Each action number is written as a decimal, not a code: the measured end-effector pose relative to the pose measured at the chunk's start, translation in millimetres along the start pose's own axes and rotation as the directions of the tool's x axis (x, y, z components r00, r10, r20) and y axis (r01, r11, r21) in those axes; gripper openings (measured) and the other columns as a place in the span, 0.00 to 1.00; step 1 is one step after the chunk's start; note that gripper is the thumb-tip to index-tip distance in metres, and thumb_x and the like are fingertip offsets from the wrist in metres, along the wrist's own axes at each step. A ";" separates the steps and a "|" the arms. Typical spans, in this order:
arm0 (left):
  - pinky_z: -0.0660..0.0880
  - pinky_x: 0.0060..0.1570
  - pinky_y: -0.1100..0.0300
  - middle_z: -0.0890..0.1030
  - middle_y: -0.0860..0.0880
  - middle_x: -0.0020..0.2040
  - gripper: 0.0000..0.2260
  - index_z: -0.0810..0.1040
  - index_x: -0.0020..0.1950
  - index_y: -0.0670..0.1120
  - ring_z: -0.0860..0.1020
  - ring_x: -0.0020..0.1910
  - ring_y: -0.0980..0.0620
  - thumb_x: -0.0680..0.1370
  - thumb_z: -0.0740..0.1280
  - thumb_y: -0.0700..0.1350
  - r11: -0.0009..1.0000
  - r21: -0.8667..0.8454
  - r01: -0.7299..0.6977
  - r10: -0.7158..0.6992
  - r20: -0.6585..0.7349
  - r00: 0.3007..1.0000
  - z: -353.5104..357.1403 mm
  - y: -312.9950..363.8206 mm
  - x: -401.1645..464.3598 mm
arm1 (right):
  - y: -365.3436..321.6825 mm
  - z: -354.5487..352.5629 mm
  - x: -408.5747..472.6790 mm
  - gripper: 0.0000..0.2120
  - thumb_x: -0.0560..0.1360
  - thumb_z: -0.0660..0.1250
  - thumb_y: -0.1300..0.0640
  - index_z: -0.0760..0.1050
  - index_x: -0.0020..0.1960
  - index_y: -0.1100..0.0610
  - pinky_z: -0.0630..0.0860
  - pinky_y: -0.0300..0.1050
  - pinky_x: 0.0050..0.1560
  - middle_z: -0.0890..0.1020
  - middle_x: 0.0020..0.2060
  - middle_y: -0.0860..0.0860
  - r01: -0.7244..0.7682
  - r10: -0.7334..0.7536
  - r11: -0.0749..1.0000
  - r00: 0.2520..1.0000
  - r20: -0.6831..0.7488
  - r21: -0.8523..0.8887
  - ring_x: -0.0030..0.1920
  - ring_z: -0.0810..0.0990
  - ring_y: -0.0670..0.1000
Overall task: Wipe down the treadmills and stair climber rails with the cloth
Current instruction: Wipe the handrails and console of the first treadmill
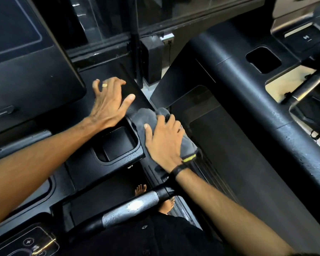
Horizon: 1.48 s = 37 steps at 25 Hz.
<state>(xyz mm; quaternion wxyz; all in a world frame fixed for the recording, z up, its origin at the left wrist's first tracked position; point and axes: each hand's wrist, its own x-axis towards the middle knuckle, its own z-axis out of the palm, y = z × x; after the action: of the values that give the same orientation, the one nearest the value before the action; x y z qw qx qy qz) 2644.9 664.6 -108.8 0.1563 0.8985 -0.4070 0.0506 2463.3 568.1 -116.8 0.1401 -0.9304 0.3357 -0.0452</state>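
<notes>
Black treadmill consoles fill the view, seen from above, with glass panels and a dark post behind them. My left hand (107,106) hovers or rests over the flat top of the nearer treadmill console (92,174), fingers spread and loosely bent, holding nothing; a gold ring (105,85) sits on one finger. My right hand (164,141) presses down on a grey cloth (146,117), fingers curled over it, at the console's right edge just beside a rectangular cup-holder recess (118,143). The cloth bunches ahead of my fingers and hangs past my palm, where a yellow-green stripe (189,158) shows. A dark band (179,169) circles my right wrist. Water droplets speckle the console edge near the recess. Below my arms runs a handrail (131,206) with a wet, silvery grip section. A second treadmill's long black side rail (257,111) stretches diagonally on the right, also beaded with droplets. My bare feet (140,189) show between the rails.
</notes>
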 end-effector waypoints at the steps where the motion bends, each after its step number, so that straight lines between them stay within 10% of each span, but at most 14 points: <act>1: 0.49 0.72 0.39 0.71 0.40 0.66 0.30 0.68 0.69 0.40 0.68 0.69 0.42 0.80 0.50 0.62 1.000 0.020 -0.005 0.005 0.016 1.000 -2.6 -2.9 -2.6 | -3.1 4.4 16.3 0.23 0.81 0.53 0.38 0.69 0.63 0.55 0.69 0.60 0.59 0.74 0.60 0.59 -0.005 0.003 0.999 1.000 0.023 0.052 0.58 0.72 0.61; 6: 0.49 0.73 0.37 0.68 0.40 0.69 0.40 0.66 0.71 0.39 0.66 0.71 0.40 0.73 0.56 0.71 0.987 0.131 -0.094 0.070 0.174 0.982 -18.2 -15.4 -26.4 | 32.5 23.1 86.8 0.30 0.81 0.53 0.36 0.64 0.75 0.56 0.65 0.56 0.71 0.70 0.72 0.60 -0.366 0.147 0.817 0.879 0.453 0.445 0.72 0.68 0.63; 10: 0.65 0.69 0.40 0.63 0.40 0.72 0.45 0.64 0.72 0.40 0.67 0.70 0.37 0.69 0.66 0.71 0.992 0.117 -0.038 0.015 0.194 0.981 -32.7 -36.6 -43.2 | 69.3 25.8 70.6 0.34 0.82 0.54 0.37 0.63 0.78 0.59 0.64 0.48 0.72 0.67 0.76 0.59 -0.559 0.216 0.725 0.739 0.638 0.401 0.74 0.67 0.60; 14: 0.70 0.66 0.42 0.65 0.41 0.74 0.44 0.61 0.73 0.43 0.71 0.69 0.37 0.68 0.73 0.66 0.989 0.113 0.099 -0.116 0.156 0.981 -32.3 -48.8 -53.1 | 62.7 17.5 29.5 0.30 0.82 0.50 0.36 0.66 0.72 0.58 0.63 0.61 0.70 0.72 0.69 0.62 -0.467 0.340 0.850 0.839 0.425 0.244 0.70 0.68 0.65; 19: 0.67 0.65 0.43 0.64 0.44 0.74 0.41 0.65 0.71 0.43 0.70 0.69 0.39 0.68 0.76 0.62 0.993 0.066 0.100 -0.107 0.109 0.988 -26.1 -44.7 -52.4 | 8.0 0.7 6.6 0.26 0.81 0.52 0.39 0.67 0.67 0.58 0.66 0.60 0.64 0.72 0.63 0.59 -0.077 0.076 0.997 0.995 0.066 0.005 0.62 0.70 0.62; 24: 0.68 0.63 0.42 0.65 0.45 0.71 0.37 0.68 0.70 0.42 0.71 0.67 0.39 0.69 0.75 0.61 0.994 0.065 0.084 -0.092 0.126 0.988 -27.1 -42.4 -54.6 | -7.2 12.7 56.8 0.27 0.81 0.53 0.38 0.67 0.69 0.57 0.68 0.62 0.61 0.74 0.62 0.61 0.008 -0.022 0.989 0.996 0.090 0.149 0.62 0.71 0.64; 31: 0.60 0.75 0.47 0.67 0.42 0.75 0.34 0.70 0.73 0.39 0.66 0.74 0.41 0.74 0.68 0.59 0.999 0.035 -0.021 0.014 0.201 0.980 -35.5 -35.7 -64.2 | 44.3 23.2 87.4 0.31 0.82 0.54 0.38 0.65 0.76 0.59 0.66 0.53 0.70 0.70 0.73 0.62 -0.486 0.206 0.754 0.814 0.543 0.442 0.72 0.69 0.63; 37: 0.53 0.79 0.50 0.66 0.43 0.77 0.34 0.68 0.75 0.41 0.62 0.78 0.46 0.76 0.60 0.63 0.986 -0.002 -0.166 0.161 0.261 0.952 -29.7 -30.3 -78.6 | 29.0 11.3 15.8 0.27 0.81 0.53 0.38 0.68 0.68 0.58 0.65 0.61 0.63 0.73 0.65 0.60 -0.171 0.151 0.973 0.979 0.138 0.153 0.64 0.70 0.64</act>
<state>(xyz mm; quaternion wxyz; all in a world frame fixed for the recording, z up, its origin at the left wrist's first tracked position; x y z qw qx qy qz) 2616.5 749.1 -105.1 0.0878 0.8621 -0.4964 -0.0510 2459.7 539.3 -136.3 0.2400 -0.8864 0.3959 -0.0027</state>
